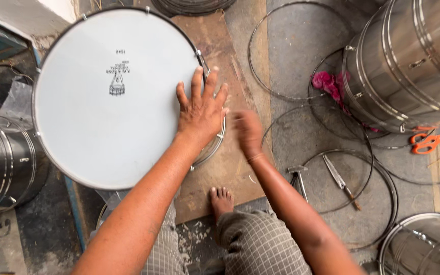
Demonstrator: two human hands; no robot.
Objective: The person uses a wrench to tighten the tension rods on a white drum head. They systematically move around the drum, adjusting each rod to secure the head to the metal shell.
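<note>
1 drum point(113, 97) lies head-up on a brown board point(230, 153), at 10 o'clock from the person's bare foot point(221, 199). Its skin is white, smooth and round, with a small dark print near the middle, and a thin dark hoop runs round the edge. Metal lugs show at its 3 o'clock side.

The left hand point(201, 109) lies flat on the skin at the drum's 3 o'clock edge, all 5 fingers spread wide, holding nothing. The right hand point(248, 133) is just beside it at 4 o'clock, off the drum and over the board. It is blurred, so I cannot tell whether it is open or closed or holds anything.

3 shiny steel shells are in view: 1 point(408, 56) at 2 o'clock, ribbed and lying on its side; 1 point(3, 163) at 9 o'clock; 1 point(426, 244) at 4 o'clock. Several thin wire hoops point(342, 153) lie overlapping on the grey floor at 3 o'clock; their exact count is unclear.

1 pink rag point(328, 83) sits bunched against the shell at 2 o'clock. 1 pair of scissors point(426, 142) with orange handles lies at 3 o'clock. 1 small hammer point(298, 178) and 1 flat blade point(338, 178) with a wooden grip lie side by side, apart, within the hoops, near the right forearm.
</note>
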